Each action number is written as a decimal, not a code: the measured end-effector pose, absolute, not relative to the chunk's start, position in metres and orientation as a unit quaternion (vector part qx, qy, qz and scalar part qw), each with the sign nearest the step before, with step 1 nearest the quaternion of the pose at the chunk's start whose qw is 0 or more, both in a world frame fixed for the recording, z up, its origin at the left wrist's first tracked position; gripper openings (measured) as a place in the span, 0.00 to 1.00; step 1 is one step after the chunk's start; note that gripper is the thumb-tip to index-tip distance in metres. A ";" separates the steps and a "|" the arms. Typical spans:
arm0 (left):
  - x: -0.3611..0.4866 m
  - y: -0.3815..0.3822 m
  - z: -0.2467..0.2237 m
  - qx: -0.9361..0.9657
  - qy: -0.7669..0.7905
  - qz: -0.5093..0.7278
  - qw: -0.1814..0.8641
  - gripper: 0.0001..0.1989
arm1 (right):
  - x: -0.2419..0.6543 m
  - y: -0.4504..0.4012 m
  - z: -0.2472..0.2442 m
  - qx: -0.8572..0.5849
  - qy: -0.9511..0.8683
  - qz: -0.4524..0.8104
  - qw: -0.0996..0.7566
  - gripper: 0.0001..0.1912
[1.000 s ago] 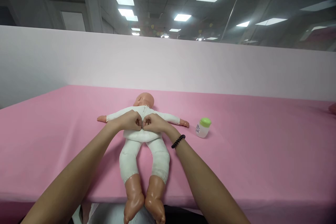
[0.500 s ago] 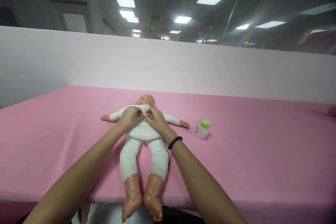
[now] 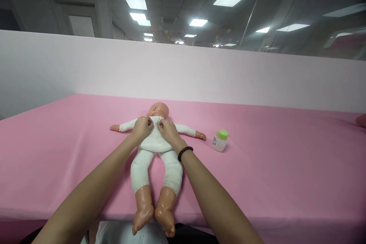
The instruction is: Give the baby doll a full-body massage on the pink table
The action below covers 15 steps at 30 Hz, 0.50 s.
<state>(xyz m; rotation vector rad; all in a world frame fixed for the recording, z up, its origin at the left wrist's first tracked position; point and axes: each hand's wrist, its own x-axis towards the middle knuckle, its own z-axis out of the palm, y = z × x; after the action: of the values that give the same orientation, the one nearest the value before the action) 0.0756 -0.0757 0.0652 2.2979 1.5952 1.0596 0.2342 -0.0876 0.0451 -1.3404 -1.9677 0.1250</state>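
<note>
A baby doll (image 3: 156, 142) lies on its back on a pink cloth-covered table (image 3: 257, 171), its plastic feet reaching over the near edge. It has a plastic head and limbs, and white cloth covers its body. My left hand (image 3: 142, 129) and my right hand (image 3: 168, 130) are pinching the white cloth on either side of the doll's neck. A black beaded bracelet (image 3: 185, 153) circles my right wrist. To the right of the doll's hand stands a small plastic bottle (image 3: 220, 140) with a green cap, beyond reach of my fingers.
A pale pink partition (image 3: 183, 72) runs along the far side of the table. Glass and a ceiling with bright lights rise behind it. A small flesh-coloured shape (image 3: 361, 120) sits at the far right edge of the table.
Both hands have moved up the doll's chest to the neck, their fingers now pinching the white cloth there. The bracelet has shifted forward with my right arm. The bottle has not moved.
</note>
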 end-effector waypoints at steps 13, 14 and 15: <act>0.083 -0.064 0.050 0.754 0.552 0.353 0.055 0.05 | 0.231 -0.072 0.033 -0.547 -0.749 -0.006 0.373 0.08; 0.082 -0.065 0.047 0.744 0.557 0.364 0.057 0.05 | 0.230 -0.072 0.031 -0.549 -0.751 -0.006 0.367 0.08; 0.082 -0.067 0.044 0.733 0.561 0.379 0.060 0.05 | 0.230 -0.072 0.030 -0.549 -0.753 -0.008 0.363 0.09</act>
<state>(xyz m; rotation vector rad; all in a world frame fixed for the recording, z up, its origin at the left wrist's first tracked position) 0.0818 -0.0666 0.0438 2.2185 1.6988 1.1473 0.2299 -0.0721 0.0297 -1.4134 -1.9379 -0.0196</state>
